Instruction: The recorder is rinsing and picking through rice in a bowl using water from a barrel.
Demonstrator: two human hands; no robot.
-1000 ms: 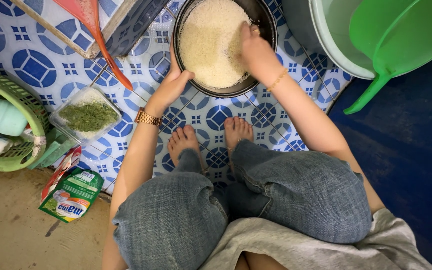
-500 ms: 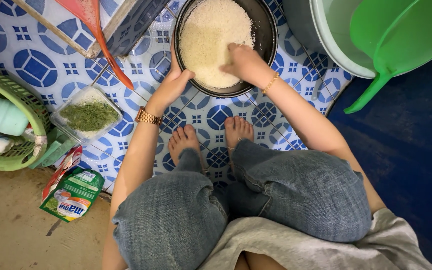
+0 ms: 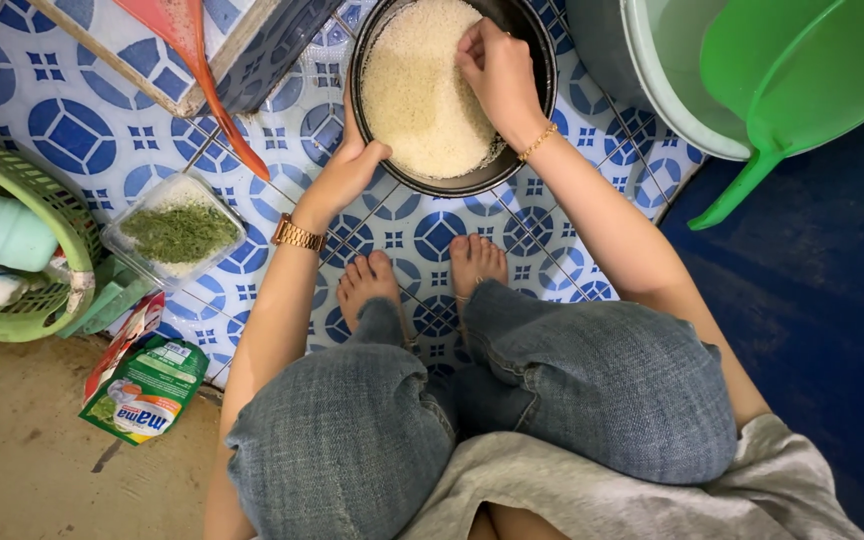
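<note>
A dark round pot (image 3: pixel 537 60) stands on the blue-and-white tiled floor (image 3: pixel 62 130), near its far edge, just in front of the person's bare feet. It is filled with white rice (image 3: pixel 417 95), which covers nearly all of its inside. The left hand (image 3: pixel 347 170) holds the near-left rim of the pot, with the thumb over the edge and the fingers around the outside. The right hand (image 3: pixel 497 70) is inside the pot, on the right part of the rice; its fingers are bent and close together, touching the grains, but I cannot tell if they pinch any.

To the right of the pot, a pale basin (image 3: pixel 672 90) holds a green scoop (image 3: pixel 802 70), whose handle hangs over the rim. On the left part of the tiles lies a clear plastic box (image 3: pixel 177 230) with chopped green herbs inside. At the left edge, a green basket (image 3: pixel 37 210) contains bottles. A green packet (image 3: pixel 147 385) lies on the bare concrete beside the tiles.
</note>
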